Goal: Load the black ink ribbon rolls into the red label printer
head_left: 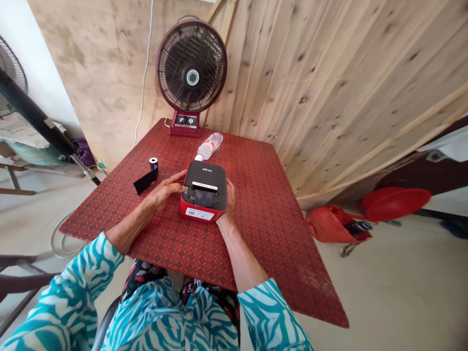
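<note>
A red label printer (203, 192) is held on a red table (256, 243) by the right hand (229, 201), curled on its side. The left hand (164, 190) is bent on its top edge, gripping or not cannot be told. A black tape roll (146, 179) lies left of the printer.

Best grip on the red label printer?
Clamp the red base between the fingers across its sides, coming from above on the right, where the right hand sits. It sits flat on the table, and its top front is open, so avoid that.
</note>
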The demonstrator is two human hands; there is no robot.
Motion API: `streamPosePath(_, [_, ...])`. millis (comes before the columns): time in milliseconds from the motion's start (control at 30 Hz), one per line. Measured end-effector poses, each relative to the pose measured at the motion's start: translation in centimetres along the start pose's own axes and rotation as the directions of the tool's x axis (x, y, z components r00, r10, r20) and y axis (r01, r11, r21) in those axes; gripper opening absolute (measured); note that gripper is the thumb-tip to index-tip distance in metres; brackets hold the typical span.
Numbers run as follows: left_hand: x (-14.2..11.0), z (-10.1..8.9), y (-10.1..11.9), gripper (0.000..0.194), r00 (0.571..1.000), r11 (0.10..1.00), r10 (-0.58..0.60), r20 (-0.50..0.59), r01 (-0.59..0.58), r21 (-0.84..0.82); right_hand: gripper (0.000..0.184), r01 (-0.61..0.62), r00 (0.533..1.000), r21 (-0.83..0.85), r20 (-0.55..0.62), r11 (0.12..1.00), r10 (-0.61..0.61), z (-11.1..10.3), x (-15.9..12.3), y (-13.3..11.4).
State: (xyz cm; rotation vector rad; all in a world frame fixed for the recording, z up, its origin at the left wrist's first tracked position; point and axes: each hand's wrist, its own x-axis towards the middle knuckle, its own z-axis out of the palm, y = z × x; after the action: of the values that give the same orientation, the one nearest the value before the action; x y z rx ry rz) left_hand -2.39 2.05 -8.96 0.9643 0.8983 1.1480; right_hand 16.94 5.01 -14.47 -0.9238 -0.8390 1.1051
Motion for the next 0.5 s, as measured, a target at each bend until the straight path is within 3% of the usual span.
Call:
streamPosePath(200, [-0.1, 0.4, 0.2, 0.078, 0.997, 0.999, 0.037, 0.062, -0.036, -0.009, 0.047, 0.032, 0.998, -0.102, -0.056, 0.994, -0.038, 0.4, -0.5, -1.1])
streamPosePath(367, [-0.2, 0.6, -0.1, 0.077, 0.997, 0.998, 0.068, 0.030, -0.069, 0.009, 0.046, 0.060, 0.997, -0.230, -0.041, 0.971, -0.072, 0.3, -0.3, -1.1])
streamPosePath(500, [-0.1, 0.4, -0.6, 0.073, 0.994, 0.994, 0.104, -0.012, -0.104, 0.033, 0.049, 0.046, 0.997, -0.217, -0.044, 0.975, -0.057, 0.2, -0.1, -0.9])
